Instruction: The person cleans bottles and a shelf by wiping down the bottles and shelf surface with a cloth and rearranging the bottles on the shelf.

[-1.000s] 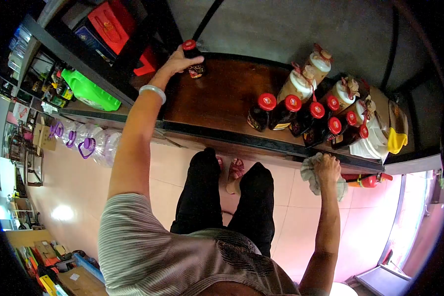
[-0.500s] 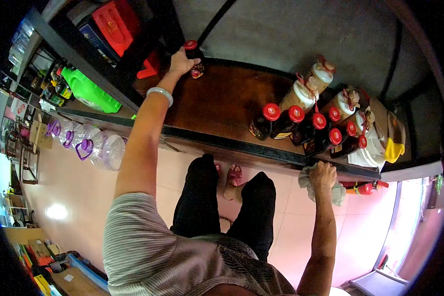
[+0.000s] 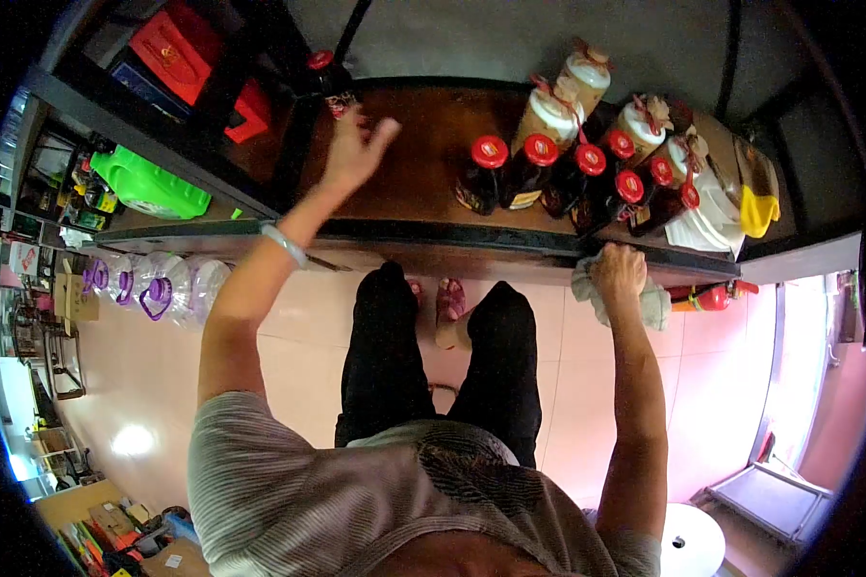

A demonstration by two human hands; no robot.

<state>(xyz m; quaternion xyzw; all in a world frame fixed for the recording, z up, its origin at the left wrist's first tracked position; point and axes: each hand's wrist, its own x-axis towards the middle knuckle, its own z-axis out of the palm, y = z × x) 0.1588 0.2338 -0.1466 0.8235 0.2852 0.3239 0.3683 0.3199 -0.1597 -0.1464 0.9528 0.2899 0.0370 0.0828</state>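
Note:
My left hand (image 3: 354,156) is open, fingers apart and slightly blurred, over the left part of the brown wooden shelf (image 3: 404,144). Just beyond its fingertips a dark jar with a red lid (image 3: 331,82) stands upright in the back left corner. My right hand (image 3: 621,272) is closed on a grey cloth (image 3: 652,306) at the shelf's front edge. Behind that hand stand several dark jars with red lids (image 3: 587,178), grouped on the shelf's right side. White-lidded containers tied with ribbon (image 3: 551,120) stand behind them.
To the left are a red box (image 3: 171,53), a green jug (image 3: 149,183) and clear bottles with purple caps (image 3: 164,288). White plastic (image 3: 707,216) and a yellow item (image 3: 760,213) lie at the shelf's right end. A red fire extinguisher (image 3: 707,296) is below.
My left hand has let go of the dark jar in the left corner and drawn back towards me, fingers spread. My right hand still grips the cloth. The whole view has shifted.

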